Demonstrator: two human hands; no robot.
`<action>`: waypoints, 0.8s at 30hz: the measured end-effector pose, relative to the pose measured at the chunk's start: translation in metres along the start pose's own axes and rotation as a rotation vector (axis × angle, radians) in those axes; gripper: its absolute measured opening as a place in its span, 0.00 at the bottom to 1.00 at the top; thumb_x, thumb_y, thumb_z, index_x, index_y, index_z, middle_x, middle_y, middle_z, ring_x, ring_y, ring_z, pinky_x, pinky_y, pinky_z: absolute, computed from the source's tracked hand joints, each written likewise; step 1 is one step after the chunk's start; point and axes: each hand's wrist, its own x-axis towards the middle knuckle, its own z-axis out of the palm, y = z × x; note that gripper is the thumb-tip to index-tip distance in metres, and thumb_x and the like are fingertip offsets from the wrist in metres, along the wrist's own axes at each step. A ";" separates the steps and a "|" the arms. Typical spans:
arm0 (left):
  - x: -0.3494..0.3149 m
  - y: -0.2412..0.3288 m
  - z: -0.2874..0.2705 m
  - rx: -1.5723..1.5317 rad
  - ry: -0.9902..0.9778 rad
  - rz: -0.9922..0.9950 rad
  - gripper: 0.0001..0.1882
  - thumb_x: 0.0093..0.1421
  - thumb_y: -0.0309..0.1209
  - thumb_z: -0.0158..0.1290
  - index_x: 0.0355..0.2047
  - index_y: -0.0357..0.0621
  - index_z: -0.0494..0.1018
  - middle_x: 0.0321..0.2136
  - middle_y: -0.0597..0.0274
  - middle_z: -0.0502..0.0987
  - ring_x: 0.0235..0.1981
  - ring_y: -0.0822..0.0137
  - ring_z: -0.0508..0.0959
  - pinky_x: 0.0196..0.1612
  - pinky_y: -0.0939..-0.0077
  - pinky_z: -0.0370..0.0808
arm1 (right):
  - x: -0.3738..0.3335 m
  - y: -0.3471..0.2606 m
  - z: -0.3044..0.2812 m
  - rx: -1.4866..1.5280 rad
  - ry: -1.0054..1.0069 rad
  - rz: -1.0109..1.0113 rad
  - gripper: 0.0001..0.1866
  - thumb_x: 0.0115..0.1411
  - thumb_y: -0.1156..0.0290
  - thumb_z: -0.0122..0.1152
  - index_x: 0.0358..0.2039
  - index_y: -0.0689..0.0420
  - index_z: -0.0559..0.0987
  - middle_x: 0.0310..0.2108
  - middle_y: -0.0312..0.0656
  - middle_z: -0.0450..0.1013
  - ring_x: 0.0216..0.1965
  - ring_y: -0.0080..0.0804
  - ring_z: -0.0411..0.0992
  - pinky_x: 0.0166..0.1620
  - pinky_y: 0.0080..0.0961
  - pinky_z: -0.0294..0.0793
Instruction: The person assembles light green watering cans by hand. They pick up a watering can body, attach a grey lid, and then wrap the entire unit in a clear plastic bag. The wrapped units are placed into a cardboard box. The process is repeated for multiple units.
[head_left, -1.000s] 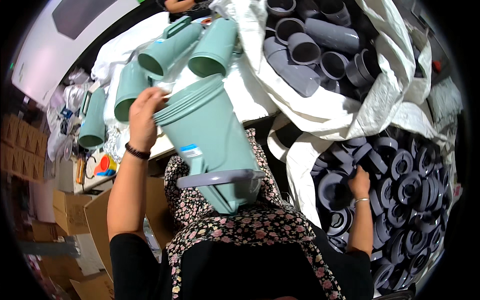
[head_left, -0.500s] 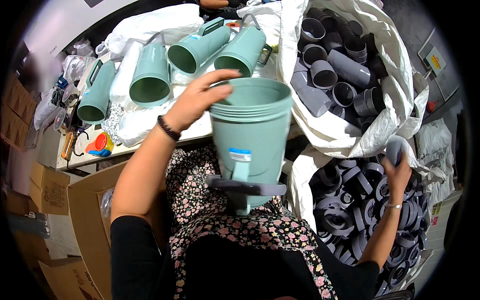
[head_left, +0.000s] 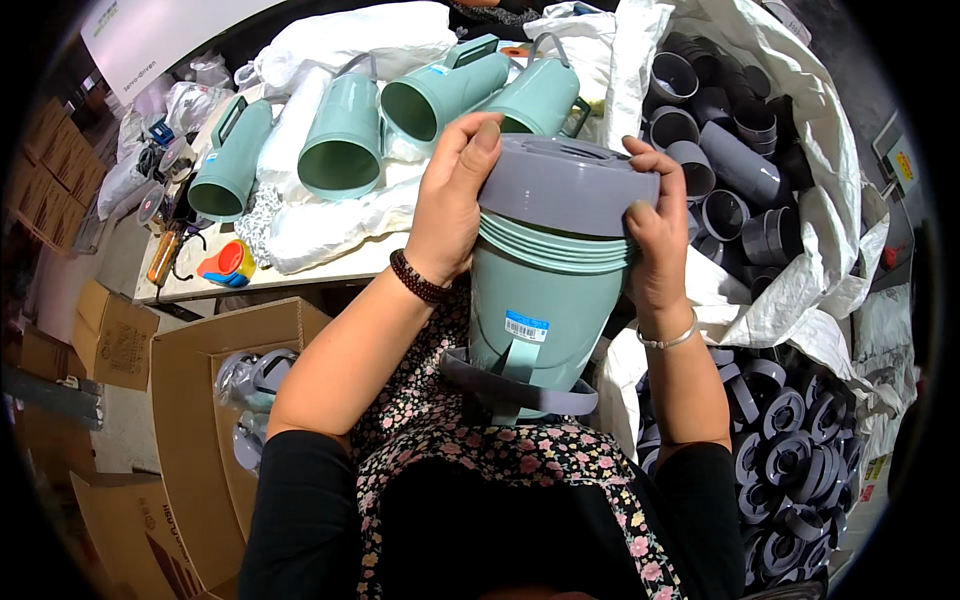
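In front of my lap stands a green jug body (head_left: pixel 540 285) with its ridged, threaded end up. It has a blue and white label and a dark grey carrying strap (head_left: pixel 520 386) around its lower part. A thick round grey cap (head_left: pixel 570 190) with a slotted top sits on the threaded end, slightly tilted, with the green ridges showing below it. My left hand (head_left: pixel 462 195) is closed on the cap's left side, thumb near the top edge. On the other side, my right hand (head_left: pixel 657 225) grips the cap with bent fingers.
Several green jug bodies (head_left: pixel 340 150) lie on the table ahead. At right, one white sack (head_left: pixel 850 230) holds dark grey cylinders (head_left: pixel 742 165), and another holds grey caps (head_left: pixel 790 455). An open carton (head_left: pixel 185 420) with bagged grey parts stands at left.
My right hand has brought a grey cap from the sack at right onto the jug body's threaded end. My left hand has moved from the rim to the cap's side.
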 end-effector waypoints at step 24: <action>-0.016 0.007 -0.060 0.852 -0.374 0.689 0.42 0.29 0.48 0.68 0.43 0.41 0.65 0.43 0.52 0.71 0.42 0.54 0.70 0.50 0.59 0.64 | 0.015 0.013 -0.004 -0.549 -0.418 -0.492 0.42 0.24 0.48 0.73 0.37 0.59 0.66 0.35 0.44 0.63 0.38 0.43 0.62 0.44 0.35 0.62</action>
